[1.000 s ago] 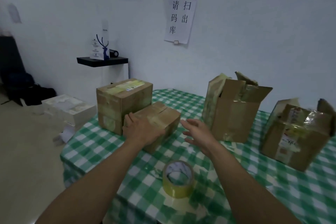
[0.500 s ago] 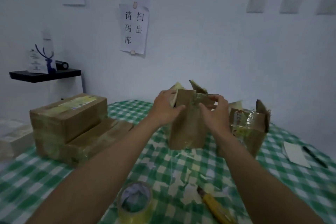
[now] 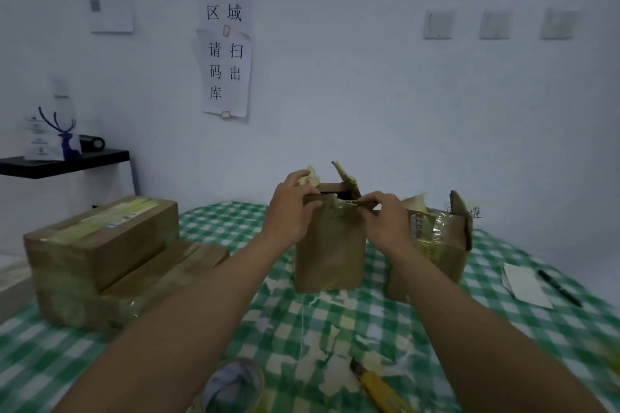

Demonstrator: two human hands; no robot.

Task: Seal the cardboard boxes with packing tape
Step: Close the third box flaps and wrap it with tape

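An upright brown cardboard box (image 3: 330, 255) stands mid-table with its top flaps loose. My left hand (image 3: 291, 211) grips the box's upper left edge and flap. My right hand (image 3: 385, 221) pinches the front flap at the upper right. A second open box (image 3: 439, 245) with crumpled tape stands just to its right, partly behind my right hand. Two taped-up boxes (image 3: 100, 248) lie stacked at the left. A roll of yellowish packing tape (image 3: 235, 386) lies at the near edge between my forearms.
A yellow utility knife (image 3: 379, 389) lies near the front beside torn tape scraps (image 3: 322, 355) on the green checked tablecloth (image 3: 503, 329). A white paper (image 3: 523, 282) and black pen (image 3: 558, 288) lie at the right. A black shelf (image 3: 67, 163) hangs at the left wall.
My view swung right from the taped boxes. Both hands left the low box, reached the tall open box and took hold of its top flaps, now folding them slightly lower.
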